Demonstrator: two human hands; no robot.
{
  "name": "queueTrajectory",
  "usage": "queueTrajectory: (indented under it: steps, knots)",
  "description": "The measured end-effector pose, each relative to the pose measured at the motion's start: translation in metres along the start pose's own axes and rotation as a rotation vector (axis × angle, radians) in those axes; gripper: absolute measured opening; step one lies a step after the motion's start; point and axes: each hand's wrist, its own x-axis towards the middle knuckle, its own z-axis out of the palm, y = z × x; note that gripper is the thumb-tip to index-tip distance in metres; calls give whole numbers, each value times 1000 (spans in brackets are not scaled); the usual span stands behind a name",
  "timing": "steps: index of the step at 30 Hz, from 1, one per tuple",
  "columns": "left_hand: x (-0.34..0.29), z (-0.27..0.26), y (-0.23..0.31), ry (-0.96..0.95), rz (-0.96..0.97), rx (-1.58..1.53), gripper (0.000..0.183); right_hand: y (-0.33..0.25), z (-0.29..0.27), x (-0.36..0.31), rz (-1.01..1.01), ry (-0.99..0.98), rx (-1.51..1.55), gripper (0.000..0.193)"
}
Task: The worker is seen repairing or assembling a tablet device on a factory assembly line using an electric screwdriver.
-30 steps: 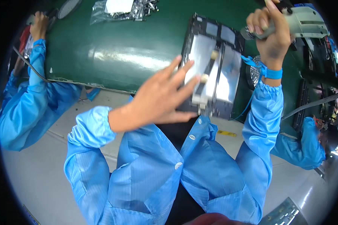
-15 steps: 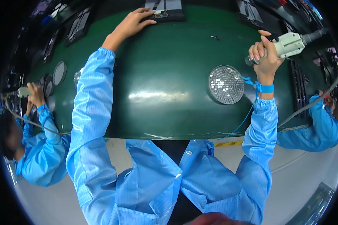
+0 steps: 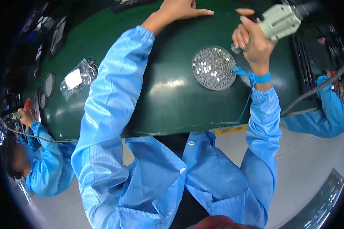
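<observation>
My left hand reaches over the far side of the green table, its thumb stretched out to the right. The upper edge of the picture cuts off most of its other fingers, and nothing shows in its grasp. My right hand is wrapped around a pale green electric screwdriver, whose tip end points down and left. A blue strap with a cord circles my right wrist. Just left of that wrist lies a round dish with a grid of small shiny pieces.
A clear plastic bag with a white label lies left of my left sleeve. Small round dishes sit farther left. Co-workers in blue sit at the left and right. Dark strips lie at right. A dark device shows at the far edge.
My left hand has left the dark device and moved right. The screwdriver in my right hand has come slightly left and up. The whole view has shifted, uncovering the plastic bag.
</observation>
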Motion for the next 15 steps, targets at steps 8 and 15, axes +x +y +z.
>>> queueTrajectory:
  steps: [8, 15]
  knots:
    - [-29, 20, 12, 121, 100, 84, 42, -5, 30, -28, 109, -71, 69, 20]
    - [-55, 26, -9, 269, 101, -9, 29, 11, 28, -33, 73, -268, 110, 21]
